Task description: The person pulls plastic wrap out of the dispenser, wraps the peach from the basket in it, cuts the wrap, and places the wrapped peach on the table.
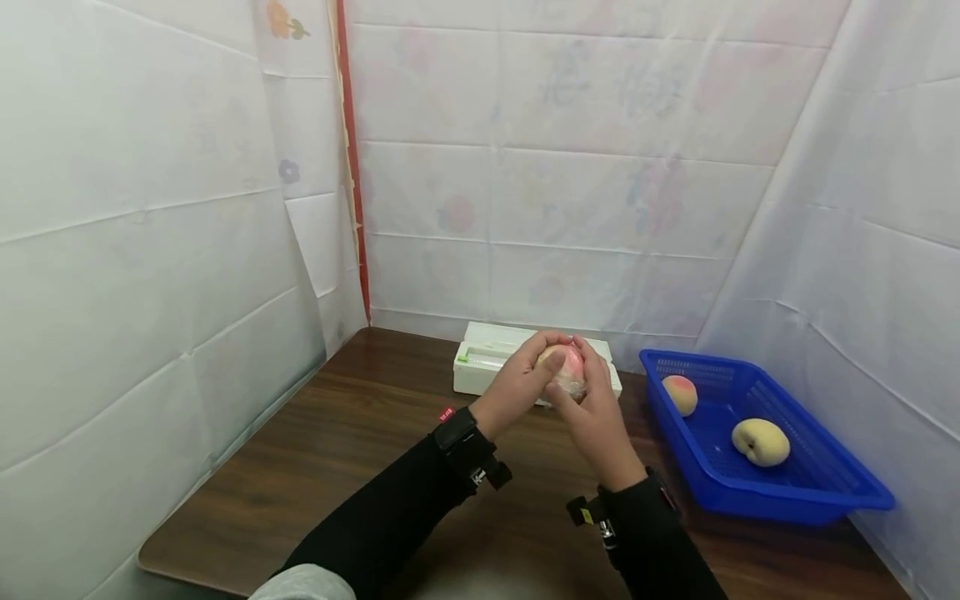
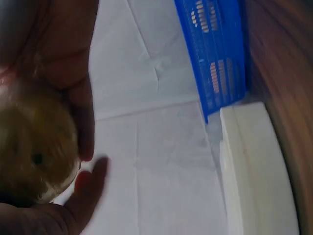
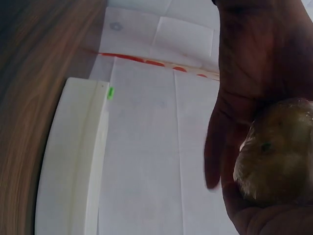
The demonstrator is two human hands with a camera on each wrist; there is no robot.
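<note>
A pink and pale-yellow peach (image 1: 572,365) wrapped in clear plastic film is held up between both hands, above the table. My left hand (image 1: 520,382) curls round its left side, and my right hand (image 1: 597,414) cups it from the right. In the left wrist view the wrapped peach (image 2: 36,147) shows its shiny, wrinkled film and a small dark spot. The right wrist view has the peach (image 3: 276,154) lying against the palm and fingers. Just behind the hands stands a long white box (image 1: 471,380) with its lid up, partly hidden by them.
On the right sits a blue plastic basket (image 1: 697,471) holding one peach (image 1: 680,395) near its left wall and another peach (image 1: 761,442) on its floor. The brown wooden table (image 1: 300,467) is enclosed by white sheeting (image 1: 555,192) at the back and sides.
</note>
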